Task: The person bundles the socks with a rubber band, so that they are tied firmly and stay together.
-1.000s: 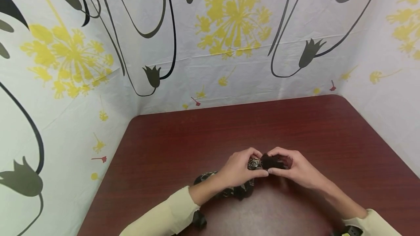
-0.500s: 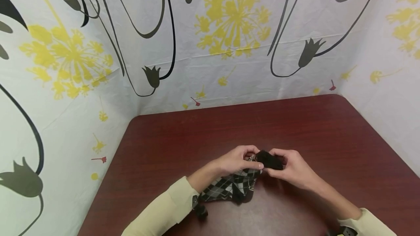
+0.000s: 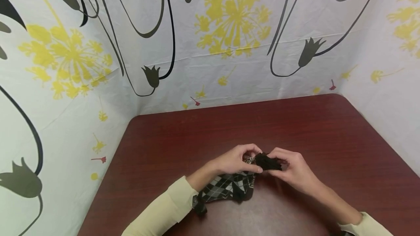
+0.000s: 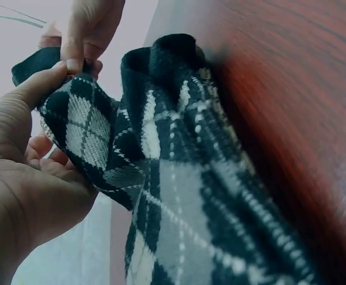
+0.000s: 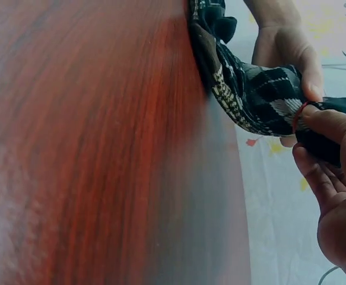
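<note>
A black, grey and white argyle sock (image 3: 226, 187) lies partly on the table under my left wrist, its other end raised between both hands. My left hand (image 3: 231, 161) pinches the raised part just short of its black end (image 3: 266, 161). From the other side, my right hand (image 3: 295, 168) pinches that black end between thumb and fingers. A thin red band (image 5: 298, 116) circles the fabric beside the right thumb in the right wrist view. Up close in the left wrist view, folded argyle fabric (image 4: 184, 178) stands beside the left hand, with more black knit at its top.
The dark red-brown table (image 3: 197, 137) extends to a white wall covering (image 3: 183, 68) with printed flowers at the back and both sides. A small black object (image 3: 199, 207) shows at the left cuff.
My left hand has shifted slightly left, and more of the argyle fabric shows beneath its wrist. The black end has spread between the hands, which still hold it.
</note>
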{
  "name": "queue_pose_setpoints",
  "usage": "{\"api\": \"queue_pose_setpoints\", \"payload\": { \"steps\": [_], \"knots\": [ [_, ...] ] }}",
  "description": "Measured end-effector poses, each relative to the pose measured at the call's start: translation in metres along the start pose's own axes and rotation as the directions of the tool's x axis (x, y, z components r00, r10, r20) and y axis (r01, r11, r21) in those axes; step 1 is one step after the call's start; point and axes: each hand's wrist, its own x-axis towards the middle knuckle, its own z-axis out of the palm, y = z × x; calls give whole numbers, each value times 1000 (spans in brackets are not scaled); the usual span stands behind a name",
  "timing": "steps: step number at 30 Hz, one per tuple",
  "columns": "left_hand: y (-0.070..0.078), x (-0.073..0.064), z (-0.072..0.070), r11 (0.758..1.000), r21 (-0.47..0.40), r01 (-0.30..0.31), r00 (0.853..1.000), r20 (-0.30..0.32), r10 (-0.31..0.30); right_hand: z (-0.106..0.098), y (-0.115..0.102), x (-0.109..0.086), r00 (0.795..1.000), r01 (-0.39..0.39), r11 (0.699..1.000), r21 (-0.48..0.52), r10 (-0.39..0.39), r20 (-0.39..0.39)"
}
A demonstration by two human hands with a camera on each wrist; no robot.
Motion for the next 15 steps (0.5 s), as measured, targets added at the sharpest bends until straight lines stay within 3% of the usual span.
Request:
{"api": "queue_pose_setpoints", "payload": {
  "steps": [3,5,10,15],
  "knots": [
    [-1,-1,1,999,-4,-39,999,-24,38,1,-1,0,1000,17,1000,-20,-17,-15],
    [-3,-2,4,993,60,-100,992,-68,104,0,-1,1,1000,21,999,-38,-21,-18],
    [-6,-7,10,943,256,-211,953,-161,257,-2,2,0,997,77,994,-84,-77,5],
    [-6,-10,10,925,316,-212,953,-141,267,-1,5,-1,986,166,983,-81,-165,15]
  ]
}}
